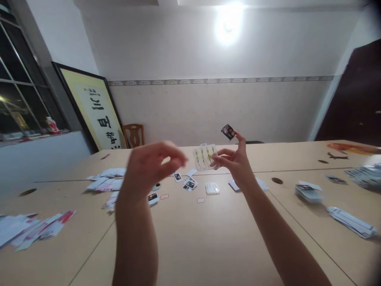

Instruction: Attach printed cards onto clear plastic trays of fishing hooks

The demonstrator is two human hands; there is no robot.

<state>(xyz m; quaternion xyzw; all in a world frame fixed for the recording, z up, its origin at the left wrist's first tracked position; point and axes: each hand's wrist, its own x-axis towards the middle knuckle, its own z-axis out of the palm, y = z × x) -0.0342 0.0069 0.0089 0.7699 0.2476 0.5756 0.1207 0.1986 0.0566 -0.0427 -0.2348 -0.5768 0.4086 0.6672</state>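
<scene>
My right hand (236, 161) grips a clear plastic case (206, 157) by its right edge, raised above the table. Inside the case are several slim yellow-green pieces that look like fishing lures. A small black printed card (228, 132) sits at the raised index fingertip of that same hand. To the left of the case, my left hand (153, 161) hovers slightly blurred, its fingers curled and the thumb and fingertips together. Whether a small thing is between them I cannot make out. Below lies a white, translucent case (212, 188) on the table (205, 246).
Small printed cards (189, 183) lie mid-table near a red-edged label (164, 196). Paper packets (108, 178) are piled at left, with more (38, 230) nearer. At right stand a stack of clear cases (308, 192) and a white bundle (351, 222). Another person's arm (354, 148) reaches in.
</scene>
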